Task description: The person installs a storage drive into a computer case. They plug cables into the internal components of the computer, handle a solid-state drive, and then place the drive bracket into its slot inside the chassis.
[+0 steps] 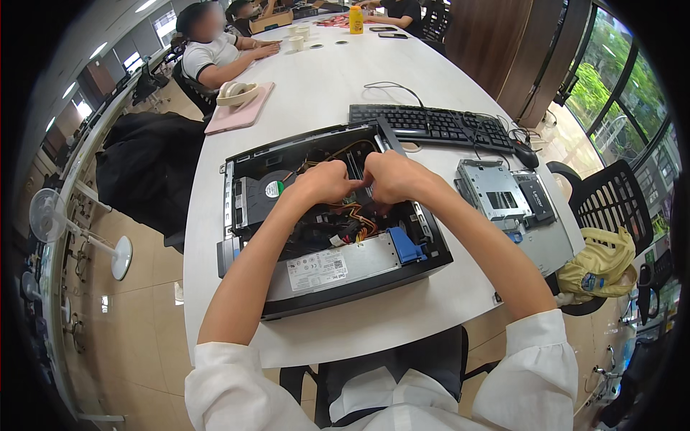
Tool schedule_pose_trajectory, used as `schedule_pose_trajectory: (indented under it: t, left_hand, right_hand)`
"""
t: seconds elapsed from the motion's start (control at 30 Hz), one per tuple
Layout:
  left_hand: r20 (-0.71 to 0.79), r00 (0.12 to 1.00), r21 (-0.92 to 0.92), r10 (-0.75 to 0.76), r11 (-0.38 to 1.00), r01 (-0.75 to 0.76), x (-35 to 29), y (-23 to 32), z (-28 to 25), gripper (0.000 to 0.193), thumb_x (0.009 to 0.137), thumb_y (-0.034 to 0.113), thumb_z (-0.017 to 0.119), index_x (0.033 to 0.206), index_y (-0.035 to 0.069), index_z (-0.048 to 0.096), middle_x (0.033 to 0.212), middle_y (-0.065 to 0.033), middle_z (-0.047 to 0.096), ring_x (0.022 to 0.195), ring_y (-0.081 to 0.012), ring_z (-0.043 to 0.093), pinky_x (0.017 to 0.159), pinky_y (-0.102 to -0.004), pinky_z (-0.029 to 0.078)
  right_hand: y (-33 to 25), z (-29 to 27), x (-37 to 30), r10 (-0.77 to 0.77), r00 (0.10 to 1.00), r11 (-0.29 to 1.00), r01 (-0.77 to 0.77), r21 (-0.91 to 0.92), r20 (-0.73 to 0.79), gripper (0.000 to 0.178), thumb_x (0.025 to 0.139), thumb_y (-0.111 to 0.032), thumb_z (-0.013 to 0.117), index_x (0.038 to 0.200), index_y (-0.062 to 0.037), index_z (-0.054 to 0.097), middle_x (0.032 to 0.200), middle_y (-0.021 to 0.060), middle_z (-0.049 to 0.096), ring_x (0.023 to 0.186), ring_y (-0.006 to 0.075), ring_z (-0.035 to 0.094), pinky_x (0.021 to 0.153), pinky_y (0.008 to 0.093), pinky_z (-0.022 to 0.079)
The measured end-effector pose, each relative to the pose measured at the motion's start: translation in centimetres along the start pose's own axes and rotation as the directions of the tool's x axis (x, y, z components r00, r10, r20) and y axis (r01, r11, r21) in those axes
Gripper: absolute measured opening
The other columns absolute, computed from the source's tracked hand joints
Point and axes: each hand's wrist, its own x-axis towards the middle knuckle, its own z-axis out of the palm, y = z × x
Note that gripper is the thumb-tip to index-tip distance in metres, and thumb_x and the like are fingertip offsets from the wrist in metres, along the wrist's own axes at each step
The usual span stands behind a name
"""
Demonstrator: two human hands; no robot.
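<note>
An open desktop computer case lies flat on a white table at the centre of the frame. Both hands reach inside it, side by side: the left hand and right hand are curled narrow, fingertips pinching something hidden among the cables. A black keyboard sits above, towards the upper right.

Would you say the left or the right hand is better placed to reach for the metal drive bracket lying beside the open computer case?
Probably the right hand. The metal drive bracket lies on the person's right of the open computer case, while the left hand would have to cross over the right.
</note>
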Motion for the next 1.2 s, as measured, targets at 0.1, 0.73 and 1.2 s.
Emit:
schedule_pose_trajectory:
  t: [0.1,0.73,1.2]
  left_hand:
    - [0.018,0.999,-0.108,0.031,0.994,-0.029,0.0,-0.1,0.0,0.052,0.093,0.044,0.062,0.07,-0.003,0.065,0.062,-0.0143,0.067,0.058,-0.0222,0.065,0.059,-0.0354,0.05]
    - [0.169,0.985,-0.359,-0.028,0.929,0.088,0.3,-0.1,-0.1,0.036,0.095,0.032,0.063,0.08,0.001,0.069,0.072,-0.004,0.065,0.065,-0.0109,0.058,0.061,-0.026,0.046]
    - [0.217,0.976,-0.357,-0.019,0.929,0.098,0.3,-0.5,-0.1,0.036,0.094,0.037,0.062,0.082,0.004,0.07,0.071,0.0022,0.062,0.064,-0.0076,0.055,0.06,-0.0241,0.044]
  right_hand:
    - [-0.1,0.3,0.0,-0.001,0.997,0.999,-0.002,-0.042,-0.078,0.035,0.07,0.0,0.074,0.105,0.0009,0.07,0.098,0.0223,0.071,0.093,0.0341,0.071,0.078,0.0406,0.057]
    - [0.5,0.0,0.5,-0.089,0.996,0.993,0.088,-0.079,-0.007,0.042,0.07,-0.005,0.077,0.11,0.0003,0.068,0.094,0.015,0.073,0.088,0.0296,0.071,0.077,0.0367,0.056]
    - [0.2,-2.1,0.7,-0.139,0.98,0.962,0.167,-0.214,0.14,0.036,0.075,-0.008,0.071,0.11,-0.0001,0.069,0.094,0.0145,0.074,0.088,0.0267,0.072,0.075,0.0353,0.056]
